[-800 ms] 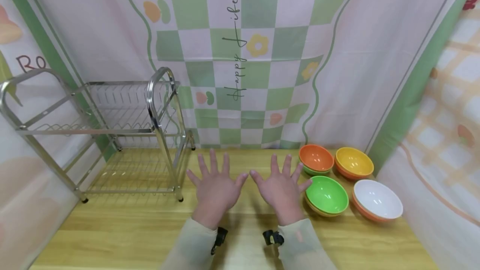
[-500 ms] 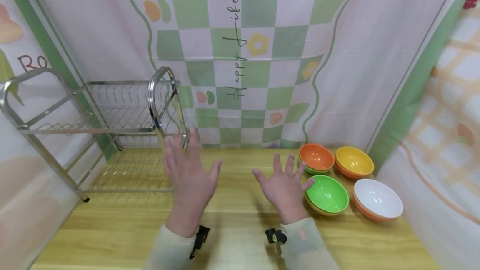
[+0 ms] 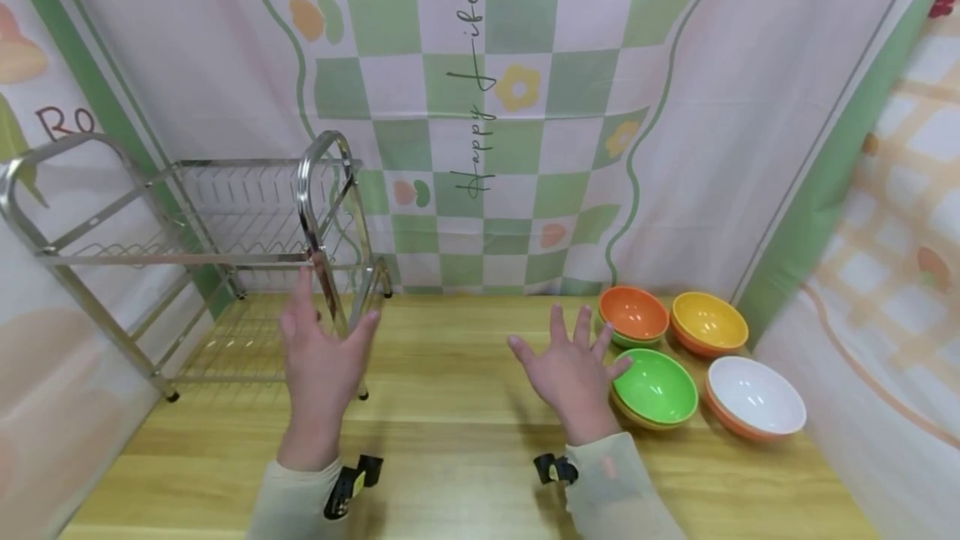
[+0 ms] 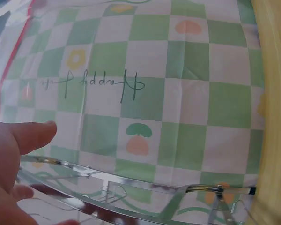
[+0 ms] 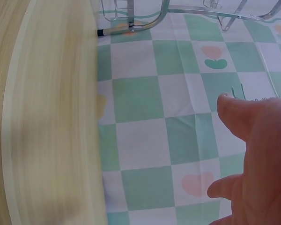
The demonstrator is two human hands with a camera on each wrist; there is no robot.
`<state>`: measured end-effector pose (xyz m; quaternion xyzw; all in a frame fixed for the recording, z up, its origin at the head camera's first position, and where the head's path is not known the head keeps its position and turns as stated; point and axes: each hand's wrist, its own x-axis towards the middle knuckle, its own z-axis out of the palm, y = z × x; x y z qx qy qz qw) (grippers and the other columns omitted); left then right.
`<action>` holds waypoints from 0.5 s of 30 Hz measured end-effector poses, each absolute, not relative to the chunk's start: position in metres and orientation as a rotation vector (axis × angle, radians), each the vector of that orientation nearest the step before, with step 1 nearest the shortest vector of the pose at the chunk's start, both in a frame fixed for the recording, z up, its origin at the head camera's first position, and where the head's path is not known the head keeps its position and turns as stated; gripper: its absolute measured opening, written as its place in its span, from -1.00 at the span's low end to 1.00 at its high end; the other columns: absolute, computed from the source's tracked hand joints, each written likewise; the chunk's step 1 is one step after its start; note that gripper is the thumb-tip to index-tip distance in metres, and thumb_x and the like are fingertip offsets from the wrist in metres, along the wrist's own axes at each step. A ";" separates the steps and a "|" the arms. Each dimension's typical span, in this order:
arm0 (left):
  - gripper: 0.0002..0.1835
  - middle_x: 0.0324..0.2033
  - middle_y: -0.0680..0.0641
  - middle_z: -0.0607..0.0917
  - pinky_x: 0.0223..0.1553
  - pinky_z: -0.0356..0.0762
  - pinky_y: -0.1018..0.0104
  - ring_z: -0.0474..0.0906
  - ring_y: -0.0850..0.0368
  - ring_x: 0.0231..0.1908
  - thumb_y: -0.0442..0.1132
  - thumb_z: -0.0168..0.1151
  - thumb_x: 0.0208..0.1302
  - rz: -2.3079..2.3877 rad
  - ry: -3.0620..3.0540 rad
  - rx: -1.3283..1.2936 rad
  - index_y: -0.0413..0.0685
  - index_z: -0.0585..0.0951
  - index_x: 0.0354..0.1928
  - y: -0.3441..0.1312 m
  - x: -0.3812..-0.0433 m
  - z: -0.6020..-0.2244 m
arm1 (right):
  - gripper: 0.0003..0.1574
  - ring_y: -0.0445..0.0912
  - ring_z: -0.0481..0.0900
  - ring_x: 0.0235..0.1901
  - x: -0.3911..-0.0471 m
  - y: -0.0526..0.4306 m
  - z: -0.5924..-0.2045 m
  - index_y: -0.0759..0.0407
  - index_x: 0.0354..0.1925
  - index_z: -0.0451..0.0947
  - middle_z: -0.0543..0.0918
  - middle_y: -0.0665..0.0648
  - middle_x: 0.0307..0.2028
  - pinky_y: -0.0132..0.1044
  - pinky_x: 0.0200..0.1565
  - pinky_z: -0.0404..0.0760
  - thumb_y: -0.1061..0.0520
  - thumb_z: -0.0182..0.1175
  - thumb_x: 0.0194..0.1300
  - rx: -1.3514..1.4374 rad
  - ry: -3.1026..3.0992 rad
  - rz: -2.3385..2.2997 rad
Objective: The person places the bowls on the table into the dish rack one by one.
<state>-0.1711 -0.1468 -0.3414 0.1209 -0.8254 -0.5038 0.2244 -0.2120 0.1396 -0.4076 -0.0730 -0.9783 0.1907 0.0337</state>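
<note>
My left hand [image 3: 321, 373] is raised in front of the near right post of a two-tier metal dish rack [image 3: 187, 260], overlapping it in the head view. Its fingers point forward with the thumb held apart, and nothing is in it. In the left wrist view the thumb and fingers show beside the rack's chrome rail [image 4: 98, 180]. My right hand [image 3: 572, 377] hovers over the table with fingers spread, its little finger overlapping the green bowl [image 3: 655, 387]. Behind that bowl sits an orange bowl [image 3: 633, 314]; to the right are a yellow bowl [image 3: 708, 323] and a white bowl [image 3: 756, 397].
Each top bowl is nested in another of a different colour. The wooden table [image 3: 457, 457] runs back to a checkered curtain [image 3: 517, 148] printed with "Happy Life". More patterned cloth [image 3: 892, 273] closes off the right side. Dark camera mounts [image 3: 556, 469] sit at both wrists.
My left hand has moved left from the middle of the table to the rack's near right post and turned more sideways. The right hand has barely shifted. Rack and bowls stay put.
</note>
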 end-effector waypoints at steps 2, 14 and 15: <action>0.11 0.47 -0.20 0.09 0.06 0.45 -0.37 0.30 -0.37 0.25 0.09 0.45 0.17 -1.505 -2.321 0.331 0.60 -0.13 0.55 -0.151 -0.172 -0.342 | 0.41 0.41 -0.68 0.36 -0.211 0.140 -0.406 0.00 0.60 -0.17 -0.42 0.38 0.51 0.65 0.06 -0.53 -0.83 -0.48 0.07 -0.230 -3.016 0.589; -0.16 0.42 -0.16 0.29 0.04 0.55 -0.17 0.37 -0.23 0.27 -0.11 0.21 0.44 -1.588 -2.491 0.150 0.78 -0.05 0.48 -0.181 -0.184 -0.354 | 0.40 0.46 -0.64 0.36 -0.209 0.147 -0.406 0.03 0.60 -0.16 -0.37 0.41 0.52 0.67 0.04 -0.53 -0.81 -0.46 0.10 -0.242 -3.021 0.626; -0.19 0.41 -0.15 0.30 0.06 0.54 -0.18 0.37 -0.23 0.27 -0.09 0.19 0.45 -1.581 -2.502 0.151 0.78 -0.04 0.48 -0.182 -0.184 -0.354 | 0.41 0.47 -0.64 0.36 -0.208 0.148 -0.406 0.03 0.60 -0.17 -0.38 0.41 0.51 0.67 0.03 -0.53 -0.81 -0.46 0.10 -0.241 -3.021 0.629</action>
